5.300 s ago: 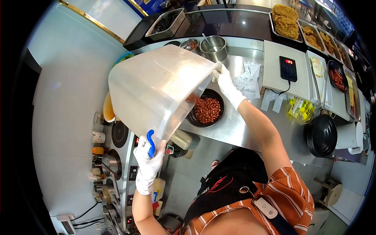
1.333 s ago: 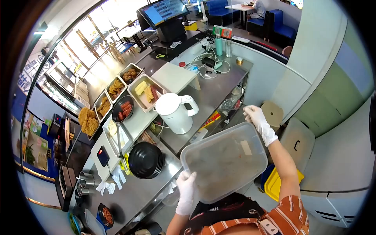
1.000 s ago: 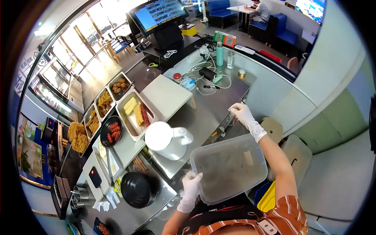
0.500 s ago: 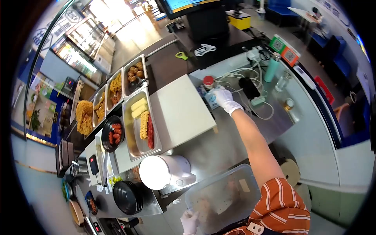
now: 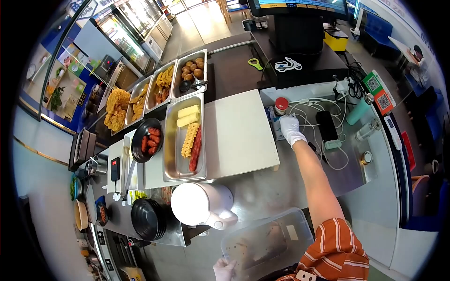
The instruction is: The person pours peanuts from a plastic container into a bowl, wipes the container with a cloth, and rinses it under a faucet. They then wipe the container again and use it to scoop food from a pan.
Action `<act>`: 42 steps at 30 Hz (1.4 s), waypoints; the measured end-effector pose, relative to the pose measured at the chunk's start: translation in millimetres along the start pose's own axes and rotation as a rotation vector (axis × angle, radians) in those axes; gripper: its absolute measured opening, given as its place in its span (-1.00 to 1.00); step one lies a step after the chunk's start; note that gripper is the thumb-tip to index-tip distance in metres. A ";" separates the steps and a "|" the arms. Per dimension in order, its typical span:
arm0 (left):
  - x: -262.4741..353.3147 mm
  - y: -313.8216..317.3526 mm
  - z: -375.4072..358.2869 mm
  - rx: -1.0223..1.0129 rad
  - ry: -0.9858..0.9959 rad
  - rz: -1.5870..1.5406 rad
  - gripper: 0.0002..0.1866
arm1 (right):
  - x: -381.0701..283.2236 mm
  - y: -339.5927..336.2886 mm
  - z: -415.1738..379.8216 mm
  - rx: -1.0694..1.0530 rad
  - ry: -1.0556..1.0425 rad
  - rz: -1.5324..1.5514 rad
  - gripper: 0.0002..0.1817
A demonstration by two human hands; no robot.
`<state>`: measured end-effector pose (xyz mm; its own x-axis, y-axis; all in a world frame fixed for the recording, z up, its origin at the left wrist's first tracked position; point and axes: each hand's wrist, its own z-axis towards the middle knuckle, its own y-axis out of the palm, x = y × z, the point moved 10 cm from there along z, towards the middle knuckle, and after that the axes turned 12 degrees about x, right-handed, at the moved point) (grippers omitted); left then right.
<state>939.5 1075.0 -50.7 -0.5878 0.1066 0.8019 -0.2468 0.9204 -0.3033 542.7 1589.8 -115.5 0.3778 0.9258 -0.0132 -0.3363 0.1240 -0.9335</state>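
My right hand [image 5: 291,129], in a white glove, reaches onto the metal counter. Its fingers are bent together beside a blue and white packet [image 5: 277,129], just below a red-lidded jar [image 5: 281,106]; what they grip is hidden. At the bottom, my gloved left hand [image 5: 224,270] pinches the near left edge of a clear plastic container [image 5: 262,243], which has brownish specks in it. A white kettle [image 5: 191,204] stands beyond the container, to its left.
White cables [image 5: 344,161], a black phone [image 5: 326,125] and a teal bottle [image 5: 360,110] lie or stand right of my right hand. A white board [image 5: 241,131], a metal tray [image 5: 172,159] with food and stacked black bowls [image 5: 147,220] are to the left.
The camera view has turned, so the counter and trays appear shifted right. My right hand remains by the packet and jar, its fingers now nearer the jar. My left hand still holds the container's edge.
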 end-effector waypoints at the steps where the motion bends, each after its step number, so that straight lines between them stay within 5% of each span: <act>1: 2.2 1.2 -1.5 -0.002 -0.003 0.003 -0.77 | -3.3 -13.8 0.1 0.025 -0.028 0.082 -0.83; 7: 11.4 8.7 -5.9 -0.058 -0.067 -0.002 -0.84 | 16.7 -69.8 2.6 0.057 0.078 0.262 -0.88; 11: 10.1 8.9 -3.0 -0.081 -0.056 0.007 -0.86 | 53.0 -78.1 13.5 0.138 0.259 0.784 -0.90; 13: 5.1 9.3 -1.7 -0.090 -0.055 0.006 -0.86 | 62.8 -55.9 5.1 -0.074 0.524 1.247 -0.90; 17: -2.8 5.7 2.1 -0.078 -0.054 -0.009 -0.87 | 81.2 -84.0 3.5 0.101 0.625 1.362 -0.90; 19: -5.8 3.4 1.3 -0.073 -0.065 -0.018 -0.87 | 87.0 -69.3 4.2 -0.017 0.685 1.343 -0.88; 21: -5.6 3.9 1.8 -0.098 -0.051 -0.032 -0.87 | 83.6 -66.7 4.1 -0.025 0.833 1.721 -0.86; 23: -6.7 1.8 1.9 -0.100 -0.051 -0.043 -0.87 | 80.0 -80.6 -1.8 -0.109 0.817 1.742 -0.81; 25: -5.4 -1.3 1.3 -0.100 -0.050 -0.051 -0.87 | 72.1 -102.6 3.4 -0.159 0.451 1.858 -0.70; 27: -4.3 -4.4 -0.5 -0.086 -0.077 -0.007 -0.86 | 56.4 -185.1 -19.2 0.330 -0.487 0.763 -0.70; 29: -5.6 -6.5 0.2 -0.086 -0.086 -0.012 -0.87 | 68.3 -94.0 -28.1 -0.679 0.483 1.481 -0.67; 33: -15.3 -11.5 4.6 -0.045 -0.064 -0.041 -0.86 | 59.1 -72.1 -26.6 -0.550 0.477 1.104 -0.80; 35: -16.4 -12.6 2.9 -0.054 -0.097 -0.048 -0.86 | 51.3 -74.4 -3.3 0.075 0.019 0.939 -0.87; 37: -17.8 -14.7 -0.2 -0.059 -0.131 -0.057 -0.86 | 40.0 -75.3 -4.5 0.043 0.038 0.942 -0.93; 39: -19.8 -21.9 -3.2 -0.031 -0.138 -0.034 -0.87 | 44.2 -77.3 0.4 0.046 0.138 0.624 -0.91; 42: -32.2 -42.4 -5.3 0.033 -0.125 -0.079 -0.88 | 43.5 -122.9 14.6 0.209 0.150 0.856 -0.80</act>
<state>973.0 1034.5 -60.9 -0.6561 -0.0155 0.7545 -0.3206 0.9108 -0.2601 587.9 1620.0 4.0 0.0291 0.6761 -0.7362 -0.6999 -0.5121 -0.4979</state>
